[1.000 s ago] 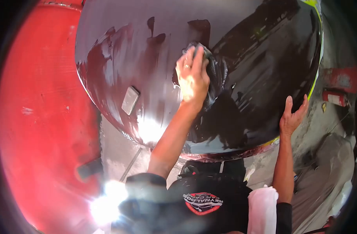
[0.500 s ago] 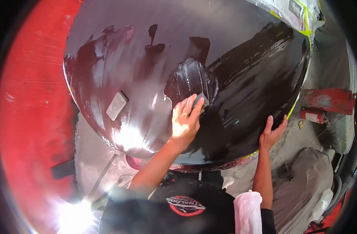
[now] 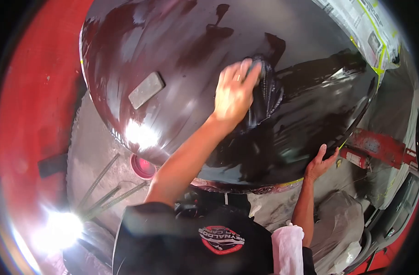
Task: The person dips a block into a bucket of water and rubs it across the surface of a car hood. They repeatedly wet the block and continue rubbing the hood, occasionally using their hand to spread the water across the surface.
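Note:
A broad, curved car panel (image 3: 191, 151), dark and glossy with wet streaks, lies in front of me. My left hand (image 3: 234, 94) presses a grey sanding pad (image 3: 256, 71) against it near the middle, mostly hidden under the fingers. A wet, bubbly patch (image 3: 270, 96) spreads beside the fingertips. My right hand (image 3: 320, 164) rests at the panel's lower right edge with thumb and fingers spread, holding nothing. A grey rectangular block (image 3: 146, 90) lies on the panel, left of my left hand.
Printed masking film (image 3: 374, 27) with yellow-green tape covers the far right corner. Left of the panel is a red surface (image 3: 30, 101). A bright lamp (image 3: 58, 231) shines at lower left, near a pink round container (image 3: 143, 166). Red metal equipment (image 3: 379, 146) stands at right, near grey sheeting (image 3: 331, 224).
My left hand has slid the pad farther up the panel, away from me. The whole view has shifted. My right hand stays at the panel's edge, and the grey block still lies there.

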The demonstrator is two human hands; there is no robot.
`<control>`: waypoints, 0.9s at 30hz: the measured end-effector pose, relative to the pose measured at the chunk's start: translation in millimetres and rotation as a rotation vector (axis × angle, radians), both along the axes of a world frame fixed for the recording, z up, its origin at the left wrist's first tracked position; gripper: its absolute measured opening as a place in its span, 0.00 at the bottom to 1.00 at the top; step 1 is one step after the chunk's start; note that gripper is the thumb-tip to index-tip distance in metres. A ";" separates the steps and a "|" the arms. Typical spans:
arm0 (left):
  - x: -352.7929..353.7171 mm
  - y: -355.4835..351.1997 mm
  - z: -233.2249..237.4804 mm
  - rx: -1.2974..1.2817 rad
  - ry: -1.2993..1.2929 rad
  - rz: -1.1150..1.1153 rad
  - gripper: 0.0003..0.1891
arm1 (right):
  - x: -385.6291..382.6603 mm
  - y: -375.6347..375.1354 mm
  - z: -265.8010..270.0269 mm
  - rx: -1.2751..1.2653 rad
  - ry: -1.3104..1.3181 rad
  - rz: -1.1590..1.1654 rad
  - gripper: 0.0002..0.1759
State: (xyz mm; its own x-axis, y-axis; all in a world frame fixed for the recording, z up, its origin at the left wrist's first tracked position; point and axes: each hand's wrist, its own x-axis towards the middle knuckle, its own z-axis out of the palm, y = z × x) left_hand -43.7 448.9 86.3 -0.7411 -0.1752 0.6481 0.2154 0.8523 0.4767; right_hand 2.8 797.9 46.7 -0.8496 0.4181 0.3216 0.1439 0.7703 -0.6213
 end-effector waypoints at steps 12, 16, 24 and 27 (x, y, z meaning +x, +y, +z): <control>12.9 28.0 -5.4 0.067 -0.023 -0.028 0.25 | 0.2 4.6 -0.4 -0.028 -0.019 -0.003 0.40; 78.3 41.3 -19.2 0.057 -0.111 -0.139 0.24 | -0.4 -2.9 1.6 -0.034 0.021 0.000 0.43; 39.6 41.8 -9.7 0.107 -0.002 -0.077 0.23 | -1.8 -3.8 6.1 -0.028 -0.037 -0.010 0.42; 84.4 43.8 -19.6 0.083 -0.078 -0.084 0.24 | 2.4 -3.0 1.5 -0.031 -0.022 -0.015 0.42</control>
